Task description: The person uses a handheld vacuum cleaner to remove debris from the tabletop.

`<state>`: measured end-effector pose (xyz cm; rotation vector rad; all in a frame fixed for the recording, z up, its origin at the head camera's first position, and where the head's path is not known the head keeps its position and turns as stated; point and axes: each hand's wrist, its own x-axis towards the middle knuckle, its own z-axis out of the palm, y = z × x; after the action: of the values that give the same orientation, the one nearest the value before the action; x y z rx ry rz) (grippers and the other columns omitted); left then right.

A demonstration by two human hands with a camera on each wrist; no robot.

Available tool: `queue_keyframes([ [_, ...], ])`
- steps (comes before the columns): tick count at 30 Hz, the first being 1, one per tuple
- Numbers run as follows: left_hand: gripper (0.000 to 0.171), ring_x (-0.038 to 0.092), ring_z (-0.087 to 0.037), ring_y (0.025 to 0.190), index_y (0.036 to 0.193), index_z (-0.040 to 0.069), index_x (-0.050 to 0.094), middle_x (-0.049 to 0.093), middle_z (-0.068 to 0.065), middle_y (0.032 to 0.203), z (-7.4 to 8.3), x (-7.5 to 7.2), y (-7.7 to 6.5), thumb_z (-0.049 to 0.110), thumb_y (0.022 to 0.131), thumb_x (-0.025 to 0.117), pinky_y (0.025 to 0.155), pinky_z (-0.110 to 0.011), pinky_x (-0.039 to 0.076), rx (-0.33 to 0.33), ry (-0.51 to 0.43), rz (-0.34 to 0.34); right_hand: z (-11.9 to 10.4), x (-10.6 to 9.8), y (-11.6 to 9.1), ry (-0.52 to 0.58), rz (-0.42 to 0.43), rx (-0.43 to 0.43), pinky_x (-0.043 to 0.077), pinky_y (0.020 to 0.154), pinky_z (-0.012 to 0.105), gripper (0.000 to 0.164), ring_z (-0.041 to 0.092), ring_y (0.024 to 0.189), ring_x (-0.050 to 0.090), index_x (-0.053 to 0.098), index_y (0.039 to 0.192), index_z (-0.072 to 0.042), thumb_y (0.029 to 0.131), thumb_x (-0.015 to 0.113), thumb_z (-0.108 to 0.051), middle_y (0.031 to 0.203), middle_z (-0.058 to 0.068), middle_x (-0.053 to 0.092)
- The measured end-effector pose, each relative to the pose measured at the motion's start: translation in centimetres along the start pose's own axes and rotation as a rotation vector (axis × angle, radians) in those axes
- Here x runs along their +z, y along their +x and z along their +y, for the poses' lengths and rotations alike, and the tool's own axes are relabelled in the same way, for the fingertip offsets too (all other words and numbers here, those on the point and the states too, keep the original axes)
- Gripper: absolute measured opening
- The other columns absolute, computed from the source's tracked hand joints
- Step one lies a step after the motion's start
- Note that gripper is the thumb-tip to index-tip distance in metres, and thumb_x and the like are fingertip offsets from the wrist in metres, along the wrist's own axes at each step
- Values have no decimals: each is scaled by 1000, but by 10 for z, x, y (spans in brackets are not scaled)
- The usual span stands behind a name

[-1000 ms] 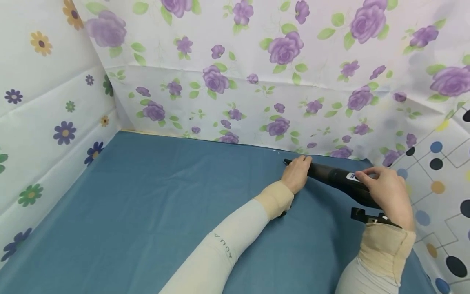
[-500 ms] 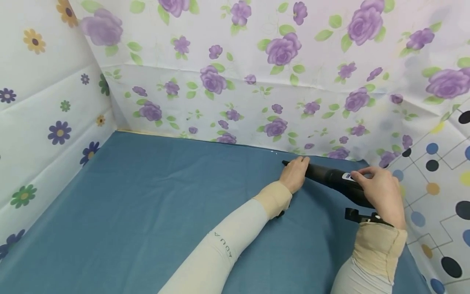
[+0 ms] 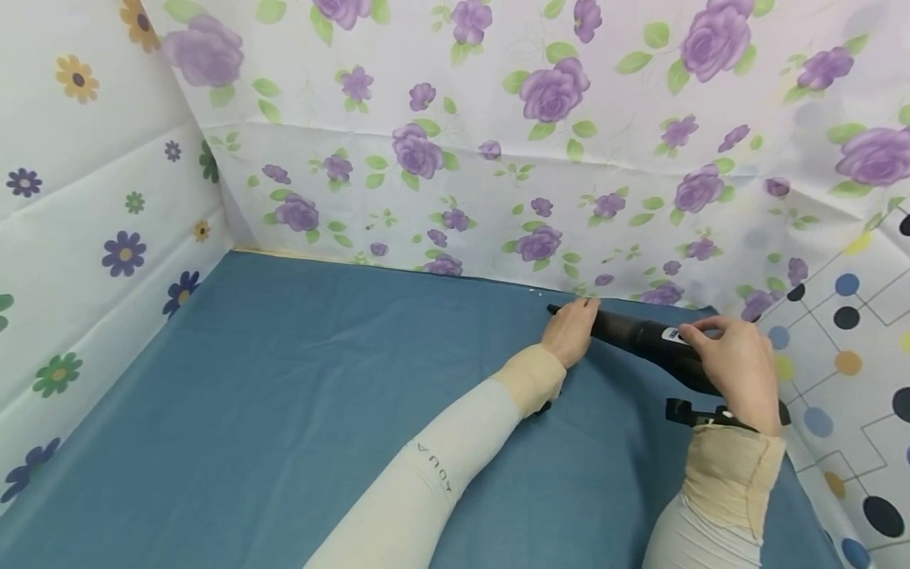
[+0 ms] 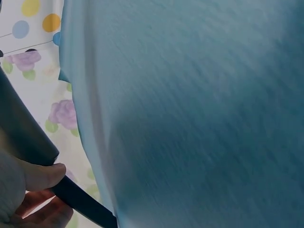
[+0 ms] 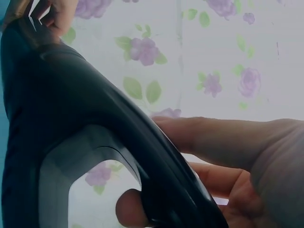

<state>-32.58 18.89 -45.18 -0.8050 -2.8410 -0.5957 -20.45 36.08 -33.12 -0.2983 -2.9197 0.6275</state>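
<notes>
A black handheld vacuum cleaner (image 3: 629, 332) lies at a slant near the back edge of the blue cloth (image 3: 341, 411), its narrow nozzle (image 4: 88, 204) aimed left. My left hand (image 3: 571, 328) grips this nozzle, and the left wrist view shows thumb and fingers on either side of it. At the other end, my right hand (image 3: 742, 367) holds the looped handle (image 5: 156, 152), with one fingertip showing inside the loop in the right wrist view. A few tiny white bits (image 3: 535, 292) lie on the cloth just beyond the nozzle tip.
A rose-patterned sheet (image 3: 483, 190) rises behind the cloth's back edge. On the left stands a daisy-patterned sheet (image 3: 78, 284), and on the right a dotted sheet (image 3: 874, 332) closes in beside my right hand.
The vacuum cleaner and both hands have shifted slightly left and toward the back edge. Both hands keep their hold, and the white bits are still on the cloth.
</notes>
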Motion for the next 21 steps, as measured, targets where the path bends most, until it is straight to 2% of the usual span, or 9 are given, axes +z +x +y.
queue_keyframes([
  [3,49,65,-18,121,151,13,51,59,-5,144,-3,-1,3,11,104,66,94,-22,55,-9,-2,7,-5,5,1,20,18,18,44,50,35,49,31,64,59,69,122,8,107,59,-37,93,28,70],
  [7,44,66,-19,118,146,12,53,61,-5,139,-10,-1,6,9,104,64,93,-24,56,-26,-16,22,-12,14,3,44,46,48,42,50,37,49,29,60,55,69,123,5,107,59,-40,90,25,69],
  [13,42,66,-19,115,145,12,53,62,-6,134,-20,2,11,8,105,63,92,-26,55,-56,-20,23,-20,26,6,66,68,73,41,50,37,46,30,58,54,69,125,2,107,58,-39,86,22,68],
  [21,34,67,-19,112,140,12,57,63,-6,129,-24,2,17,7,106,60,92,-27,56,-54,-6,54,-24,29,10,72,96,72,40,47,37,44,30,55,52,69,125,2,107,59,-37,80,19,67],
])
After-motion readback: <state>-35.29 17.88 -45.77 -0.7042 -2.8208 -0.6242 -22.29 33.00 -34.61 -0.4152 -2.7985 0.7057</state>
